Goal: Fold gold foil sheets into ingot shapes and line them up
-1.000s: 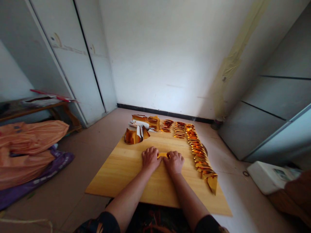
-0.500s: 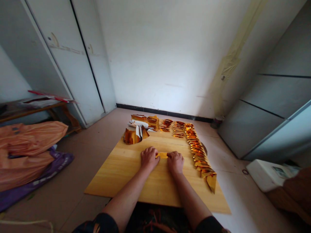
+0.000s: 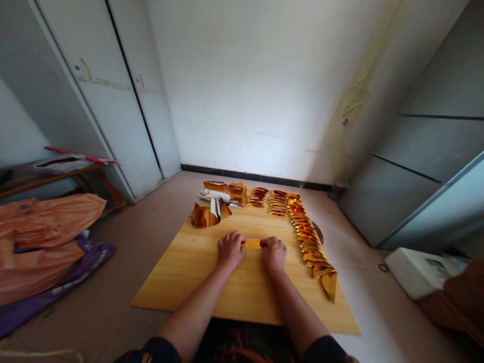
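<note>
A narrow strip of folded gold foil paper (image 3: 253,244) lies low over the middle of the wooden board (image 3: 181,272). My left hand (image 3: 231,249) is closed on its left end, fingers curled. At the right end, my right hand (image 3: 274,253) grips it the same way. Between the two hands the strip's middle shows flat; its ends are hidden by my fingers. To the right, a long overlapping row of folded gold foil pieces (image 3: 307,237) runs along the board's edge. Shorter rows of folded foil (image 3: 278,202) lie at the back.
Stacked gold foil sheets (image 3: 206,214) stand at the board's back left, near a white roll (image 3: 215,195) and more foil (image 3: 237,193). Orange cloth (image 3: 49,222) and a purple bag (image 3: 86,262) lie on the floor at left. A white box (image 3: 412,272) stands at right.
Both hands keep their hold on the foil strip. They sit very slightly farther apart, with a little more of the strip showing between them. The view has shifted slightly.
</note>
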Tool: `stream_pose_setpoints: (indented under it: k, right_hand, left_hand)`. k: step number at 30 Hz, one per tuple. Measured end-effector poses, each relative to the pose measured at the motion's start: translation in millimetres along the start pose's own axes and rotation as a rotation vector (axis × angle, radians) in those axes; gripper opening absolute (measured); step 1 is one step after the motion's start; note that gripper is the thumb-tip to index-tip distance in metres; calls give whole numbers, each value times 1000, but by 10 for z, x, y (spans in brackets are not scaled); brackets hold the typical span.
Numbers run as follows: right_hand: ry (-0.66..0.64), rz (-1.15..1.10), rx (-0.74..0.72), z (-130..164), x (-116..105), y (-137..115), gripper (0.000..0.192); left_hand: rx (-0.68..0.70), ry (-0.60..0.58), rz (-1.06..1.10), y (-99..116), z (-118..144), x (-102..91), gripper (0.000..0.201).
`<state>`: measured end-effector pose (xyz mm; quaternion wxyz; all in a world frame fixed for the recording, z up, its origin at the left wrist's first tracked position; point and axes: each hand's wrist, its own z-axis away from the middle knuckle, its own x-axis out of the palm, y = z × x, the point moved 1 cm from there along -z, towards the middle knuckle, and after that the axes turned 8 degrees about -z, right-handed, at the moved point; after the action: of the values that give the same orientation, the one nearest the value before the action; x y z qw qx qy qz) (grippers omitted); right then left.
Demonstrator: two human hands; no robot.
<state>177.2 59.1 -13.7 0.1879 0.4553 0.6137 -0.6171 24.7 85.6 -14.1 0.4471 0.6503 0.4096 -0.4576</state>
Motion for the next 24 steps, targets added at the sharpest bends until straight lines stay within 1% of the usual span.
stream_pose_setpoints:
  k: [8, 12, 14, 19, 24]
  right_hand:
    - [-5, -18, 42, -37, -17, 48, 30]
    - [-8, -7, 45, -50, -54, 88, 30]
    - [-2, 5, 28, -51, -58, 105, 29]
    - [55, 42, -13, -46, -37, 149, 27]
    - [-9, -18, -62, -36, -56, 191, 33]
  left_hand:
    - [17, 9, 5, -4, 5, -4, 13]
    - [1, -20, 4, 0, 0, -17, 14]
    - [-4, -28, 7, 0, 2, -22, 16]
    - [17, -2, 7, 3, 13, -20, 18]
    - [20, 18, -4, 10, 14, 14, 18]
